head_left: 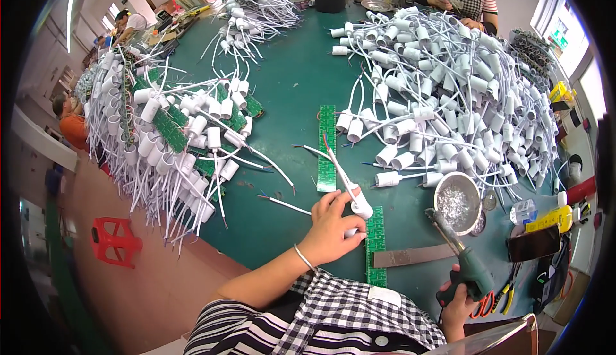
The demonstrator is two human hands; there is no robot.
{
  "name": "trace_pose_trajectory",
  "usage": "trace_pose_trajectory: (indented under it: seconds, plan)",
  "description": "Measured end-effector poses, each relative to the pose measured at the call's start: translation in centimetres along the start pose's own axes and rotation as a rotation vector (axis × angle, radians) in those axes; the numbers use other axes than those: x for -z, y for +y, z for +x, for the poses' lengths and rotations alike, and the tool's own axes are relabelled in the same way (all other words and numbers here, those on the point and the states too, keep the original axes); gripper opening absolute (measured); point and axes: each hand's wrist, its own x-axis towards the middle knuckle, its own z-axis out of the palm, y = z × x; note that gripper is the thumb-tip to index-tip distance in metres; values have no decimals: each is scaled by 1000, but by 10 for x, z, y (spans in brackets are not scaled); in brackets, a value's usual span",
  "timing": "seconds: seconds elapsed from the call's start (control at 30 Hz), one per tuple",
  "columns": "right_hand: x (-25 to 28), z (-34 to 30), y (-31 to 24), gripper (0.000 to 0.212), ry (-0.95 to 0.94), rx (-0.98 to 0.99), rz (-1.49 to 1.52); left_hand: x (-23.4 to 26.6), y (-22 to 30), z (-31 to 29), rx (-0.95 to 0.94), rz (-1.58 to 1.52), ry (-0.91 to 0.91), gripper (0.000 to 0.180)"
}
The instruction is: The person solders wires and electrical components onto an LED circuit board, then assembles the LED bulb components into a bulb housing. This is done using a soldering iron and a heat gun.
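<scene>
My left hand (328, 230) is closed around a white cylindrical lamp holder (361, 207) with thin wires, over the upper end of a green circuit board strip (376, 246). A second white piece (350, 232) shows under its fingers. Loose wire ends point away from me. My right hand (457, 305) grips a green soldering gun (476, 275), its tip by the left edge of a metal bowl (475, 187) holding crumpled silvery bits. Another circuit board strip (327, 153) lies farther ahead on the green table (289, 92).
A flat brown bar (410, 256) crosses beside the near strip. Large heaps of white wired holders (443, 92) lie right and left (154, 137), the left one mixed with green boards. Pliers (507, 297), bottles (553, 219) and a phone (534, 244) sit at right. Other people work beyond.
</scene>
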Motion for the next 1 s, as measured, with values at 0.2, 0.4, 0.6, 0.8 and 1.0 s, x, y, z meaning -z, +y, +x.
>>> trace_pose_trajectory:
  seconds: [0.2,0.4,0.6,0.8,1.0]
  plan:
    - [0,-6,3,36,-98,-34,-30,3,3,-6,13,-15,-49,9]
    - [0,-12,6,36,-121,-121,-36,0,-2,-1,-7,19,-51,10]
    - [2,-9,-1,35,-250,-122,-22,2,0,7,-5,27,-4,8]
    - [-9,-10,-2,62,-303,-275,9,0,7,11,12,83,-29,7]
    - [-5,-11,0,22,-507,-255,-224,2,8,14,0,87,-51,8]
